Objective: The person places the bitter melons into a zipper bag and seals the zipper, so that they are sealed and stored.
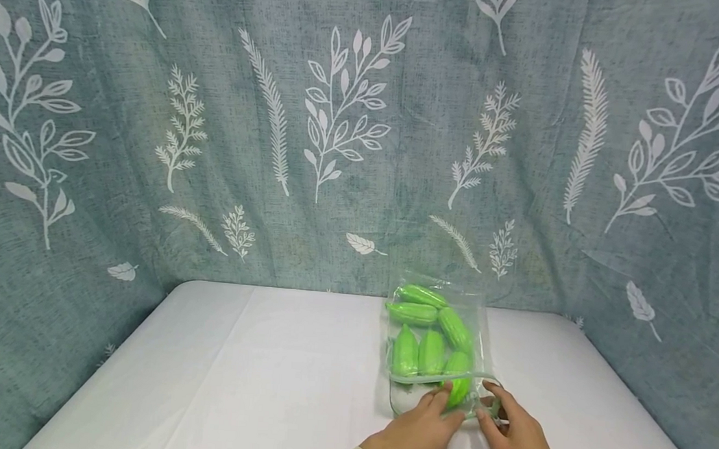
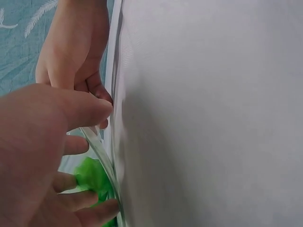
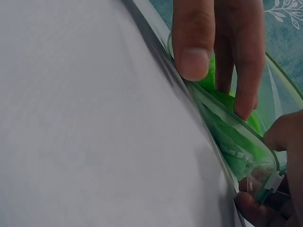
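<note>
A clear plastic zip bag [image 1: 479,338] lies on the table with its mouth, edged by a pale green zip strip, toward me. Inside are several bright green, ridged, gourd-like vegetables [image 1: 412,314]. My left hand [image 1: 417,431] is at the mouth, fingers spread and fairly straight, touching the lowest vegetable [image 1: 459,390] or the film by it. At the mouth's right corner, my right hand [image 1: 516,437] pinches the bag's edge between thumb and fingers. In the right wrist view a small white slider [image 3: 273,181] shows beside those fingers. The left fingertips are partly hidden by the bag.
A white cloth covers the table [image 1: 233,368]. Behind it and along both sides hangs a blue-green curtain [image 1: 218,106] with white leaf prints. The bag's far end reaches the table's back edge.
</note>
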`<act>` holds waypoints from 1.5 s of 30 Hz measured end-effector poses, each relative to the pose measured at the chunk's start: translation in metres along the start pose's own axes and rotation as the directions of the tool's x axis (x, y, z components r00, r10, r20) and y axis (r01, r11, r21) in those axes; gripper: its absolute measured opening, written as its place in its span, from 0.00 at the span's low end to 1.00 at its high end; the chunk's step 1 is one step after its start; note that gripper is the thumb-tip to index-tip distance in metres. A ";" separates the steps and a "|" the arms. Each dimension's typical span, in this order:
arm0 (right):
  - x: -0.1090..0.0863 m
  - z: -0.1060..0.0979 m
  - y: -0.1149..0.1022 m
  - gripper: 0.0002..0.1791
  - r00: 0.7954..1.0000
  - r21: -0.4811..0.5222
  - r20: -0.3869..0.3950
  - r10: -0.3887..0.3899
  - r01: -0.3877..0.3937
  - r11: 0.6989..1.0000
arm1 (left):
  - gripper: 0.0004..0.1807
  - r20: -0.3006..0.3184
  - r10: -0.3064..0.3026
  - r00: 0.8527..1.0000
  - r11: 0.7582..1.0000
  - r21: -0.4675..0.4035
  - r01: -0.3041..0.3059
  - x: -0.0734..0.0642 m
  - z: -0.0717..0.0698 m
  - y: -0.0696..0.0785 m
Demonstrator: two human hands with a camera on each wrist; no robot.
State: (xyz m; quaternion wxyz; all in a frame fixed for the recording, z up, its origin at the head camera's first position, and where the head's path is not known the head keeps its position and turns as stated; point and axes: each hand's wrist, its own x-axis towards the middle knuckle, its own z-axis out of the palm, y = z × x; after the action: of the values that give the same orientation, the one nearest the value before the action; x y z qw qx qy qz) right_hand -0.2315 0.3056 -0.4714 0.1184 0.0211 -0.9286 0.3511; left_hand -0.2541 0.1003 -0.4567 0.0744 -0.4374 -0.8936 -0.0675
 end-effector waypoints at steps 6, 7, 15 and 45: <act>0.001 -0.003 0.001 0.31 0.998 0.014 0.050 0.035 -0.036 0.999 | 0.29 0.021 -0.012 1.000 0.999 -0.050 0.013 -0.002 0.001 -0.003; 0.002 -0.003 0.001 0.32 0.997 0.018 0.060 0.041 -0.042 0.999 | 0.29 0.028 -0.015 0.999 0.998 -0.058 0.017 -0.002 0.001 -0.004; -0.001 -0.010 0.010 0.33 0.997 0.055 0.064 -0.036 0.033 0.998 | 0.29 0.055 -0.016 0.998 0.994 -0.106 0.022 -0.003 0.000 -0.007; -0.006 -0.025 0.026 0.10 0.995 0.183 0.091 0.045 -0.061 0.981 | 0.25 -0.139 0.106 0.985 0.991 -0.065 -0.116 -0.015 0.002 -0.024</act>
State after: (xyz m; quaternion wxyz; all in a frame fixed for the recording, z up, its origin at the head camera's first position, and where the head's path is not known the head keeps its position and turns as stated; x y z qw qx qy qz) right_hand -0.2237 0.3414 -0.4712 0.0664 0.0225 -0.8962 0.4380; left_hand -0.2640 0.0745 -0.4629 0.1221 -0.4836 -0.8577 -0.1253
